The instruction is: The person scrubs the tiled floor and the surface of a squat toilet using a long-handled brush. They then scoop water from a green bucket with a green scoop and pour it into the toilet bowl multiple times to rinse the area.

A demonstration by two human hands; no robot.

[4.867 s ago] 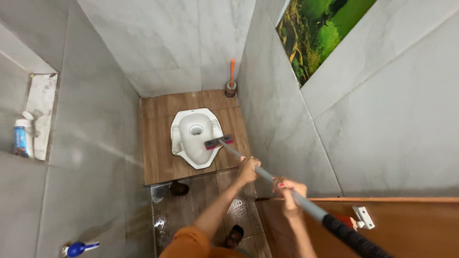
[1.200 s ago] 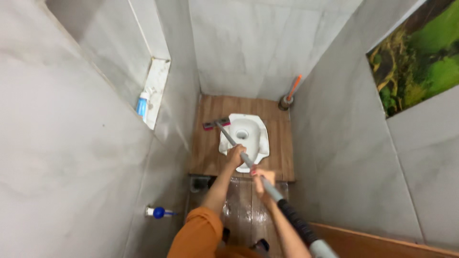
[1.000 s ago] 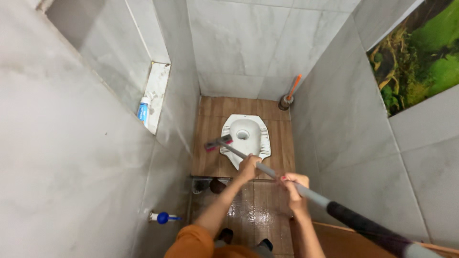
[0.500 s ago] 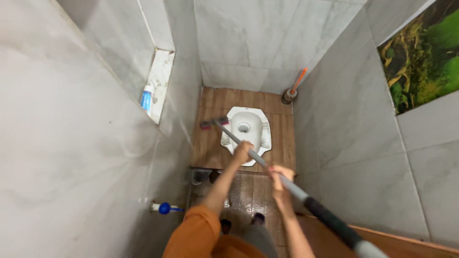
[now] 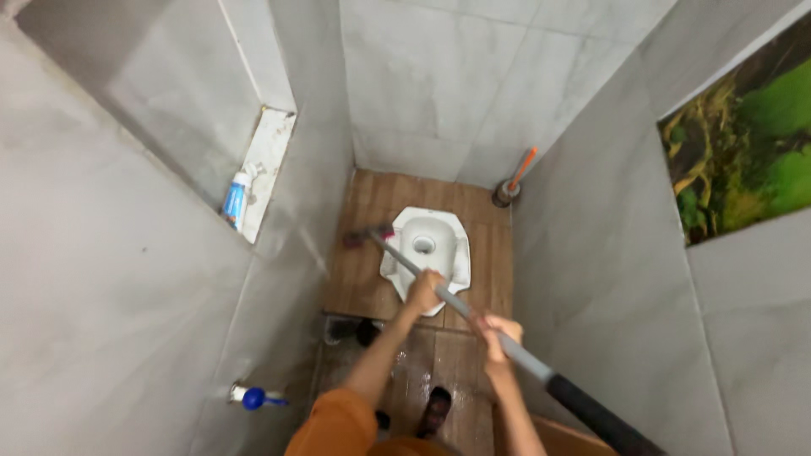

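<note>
At the far left a blue tap (image 5: pixel 253 397) is seen low on the grey wall, and above it a blue and white bottle (image 5: pixel 235 201) stands in a wall niche (image 5: pixel 267 173). Further right, the brush head (image 5: pixel 368 236) of a long-handled scrubber (image 5: pixel 473 317) is pressed to the brown floor tiles (image 5: pixel 361 279), just left of the white squat pan (image 5: pixel 427 253). The handle's long axis runs from that head down and right, towards the person. It is gripped by the left hand (image 5: pixel 424 291), nearer the head, fingers curled shut around the grey pole, and by the right hand (image 5: pixel 500 331) lower down, wrapped likewise just above the black grip. An orange-handled toilet brush (image 5: pixel 512 183) stands in the back right corner.
</note>
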